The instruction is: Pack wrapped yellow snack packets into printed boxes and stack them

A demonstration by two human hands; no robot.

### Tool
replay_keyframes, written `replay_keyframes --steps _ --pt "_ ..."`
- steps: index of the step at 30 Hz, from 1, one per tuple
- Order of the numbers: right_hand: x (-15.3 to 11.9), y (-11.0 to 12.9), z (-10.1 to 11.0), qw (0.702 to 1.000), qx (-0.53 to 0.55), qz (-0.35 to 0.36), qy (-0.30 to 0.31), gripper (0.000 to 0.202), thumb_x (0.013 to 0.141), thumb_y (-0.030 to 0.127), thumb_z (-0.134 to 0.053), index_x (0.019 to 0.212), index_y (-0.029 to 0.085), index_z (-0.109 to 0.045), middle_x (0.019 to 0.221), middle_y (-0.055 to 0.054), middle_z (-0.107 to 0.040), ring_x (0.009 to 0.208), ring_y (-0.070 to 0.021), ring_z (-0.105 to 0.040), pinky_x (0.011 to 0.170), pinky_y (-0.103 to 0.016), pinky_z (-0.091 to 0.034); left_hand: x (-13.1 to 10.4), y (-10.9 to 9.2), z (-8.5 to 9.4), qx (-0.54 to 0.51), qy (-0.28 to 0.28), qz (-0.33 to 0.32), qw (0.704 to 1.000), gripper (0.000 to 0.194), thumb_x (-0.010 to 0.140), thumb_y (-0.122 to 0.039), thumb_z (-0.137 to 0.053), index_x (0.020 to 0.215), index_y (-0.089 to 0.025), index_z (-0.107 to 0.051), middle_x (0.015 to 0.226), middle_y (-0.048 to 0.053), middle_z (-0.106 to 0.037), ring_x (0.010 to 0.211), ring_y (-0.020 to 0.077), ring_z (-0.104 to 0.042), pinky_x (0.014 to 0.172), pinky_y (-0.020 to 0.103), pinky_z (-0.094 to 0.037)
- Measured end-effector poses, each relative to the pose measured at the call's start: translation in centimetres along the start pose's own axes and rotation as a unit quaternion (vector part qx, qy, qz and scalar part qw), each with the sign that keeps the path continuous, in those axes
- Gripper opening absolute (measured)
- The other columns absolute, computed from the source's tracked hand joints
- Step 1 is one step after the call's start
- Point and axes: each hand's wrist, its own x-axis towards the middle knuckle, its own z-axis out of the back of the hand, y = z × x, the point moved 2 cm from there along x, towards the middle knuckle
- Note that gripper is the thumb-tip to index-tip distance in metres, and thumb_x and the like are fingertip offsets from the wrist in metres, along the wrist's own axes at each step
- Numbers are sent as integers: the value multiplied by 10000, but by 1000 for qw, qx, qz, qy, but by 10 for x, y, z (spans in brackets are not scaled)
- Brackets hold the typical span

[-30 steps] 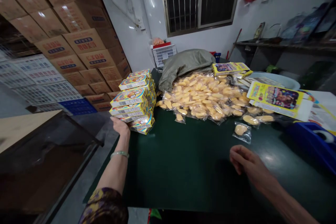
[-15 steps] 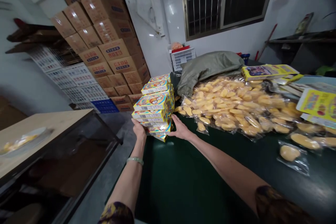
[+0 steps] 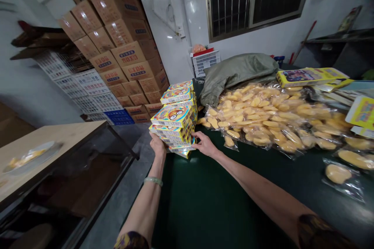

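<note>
Several flat yellow and blue printed boxes (image 3: pixel 172 114) stand in stacks at the left edge of the green table, each with a cartoon face with glasses on its top. Against the left side of the near stack, my left hand (image 3: pixel 158 144) grips the lower boxes, its fingertips partly hidden. My right hand (image 3: pixel 206 146) holds the same stack from the right, thumb and fingers bent at a lower box. A large heap of yellow, oval, clear-wrapped pieces (image 3: pixel 263 114) lies to the right of the stacks.
Brown cartons (image 3: pixel 128 54) are piled against the wall. A grey-green sack (image 3: pixel 239 72) lies behind the heap. At left stands a wooden table (image 3: pixel 78 134) with a plate (image 3: pixel 48 151). A white crate (image 3: pixel 206 62) sits under the barred window. More printed boxes (image 3: pixel 309 76) lie at right.
My right hand's fingers have drawn in at the lower box. My left hand stays at the stack's left side. The whole scene has shifted slightly in view.
</note>
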Motion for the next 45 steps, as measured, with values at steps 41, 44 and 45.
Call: replay_keyframes --steps 41,44,45 --pt "-10 31 17 989 42 -66 -125 822 762 432 -596 1468 232 -226 1363 -168 -381 1100 -289 -522 779 -424 -532 -36 4 57 10 314 -178 932 946 603 -591 -719 1372 -163 -372 1308 164 -537 1089 265 -605 890 355 -510" --pt "4 69 26 978 4 1 -206 833 830 450 -532 1494 232 -79 1479 -149 -241 1280 -313 -373 970 -482 -422 -34 -14 51 -10 252 -217 943 973 723 -629 -592 1465 -224 -110 1506 140 -267 1283 241 -449 998 335 -436" --pt "11 83 26 976 -25 35 -215 799 837 437 -532 1490 231 -121 1494 -134 -224 1310 -316 -332 1024 -493 -370 -35 -21 46 -11 233 -231 944 968 727 -607 -603 1466 -223 -110 1511 129 -258 1308 234 -417 1031 323 -403"
